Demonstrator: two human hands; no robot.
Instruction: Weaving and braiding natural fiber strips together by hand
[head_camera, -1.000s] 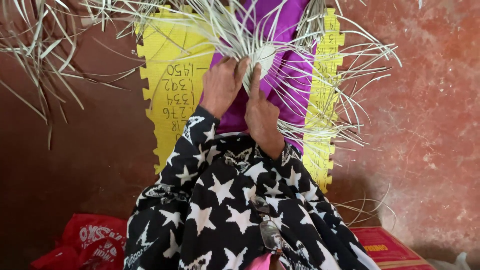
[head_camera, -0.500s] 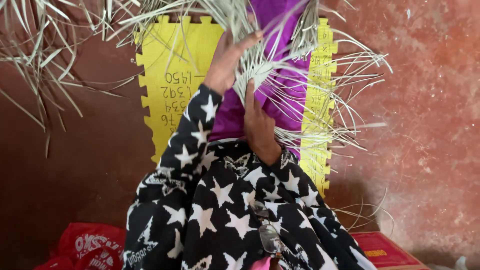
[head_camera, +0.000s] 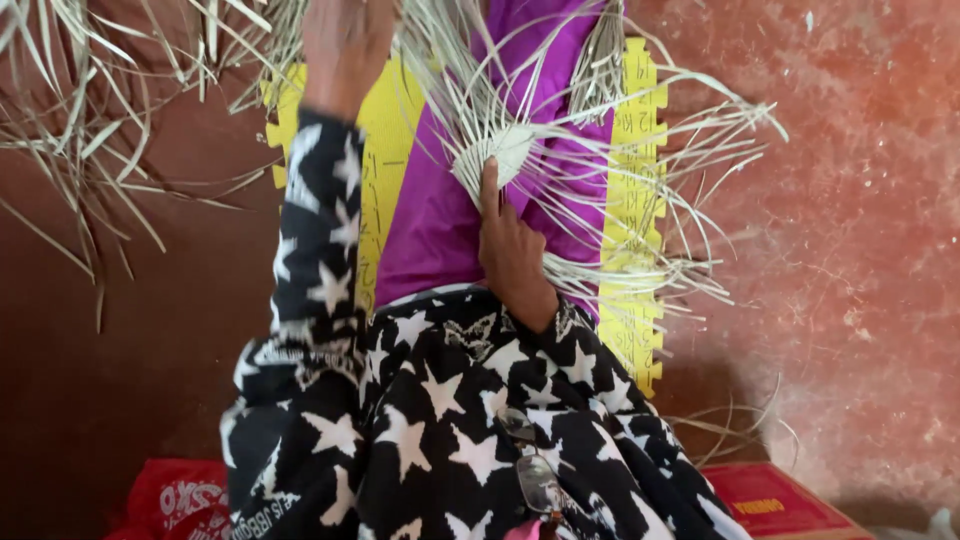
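Head view: the woven start (head_camera: 505, 152), a small pale plaited patch with long thin strips (head_camera: 690, 160) fanning out all round, sits over purple cloth (head_camera: 430, 220) on a yellow foam mat (head_camera: 630, 200). Right hand (head_camera: 510, 250) pins it, forefinger stretched onto the patch, the rest curled. Left hand (head_camera: 345, 40) is raised at the top edge among loose strips; its fingers are cut off, can't tell. Bare red floor (head_camera: 850, 280) opens to the right.

Home craft spot, red cement floor (head_camera: 850, 250), yellow foam mat (head_camera: 630, 200), loose palm strips (head_camera: 90, 120)
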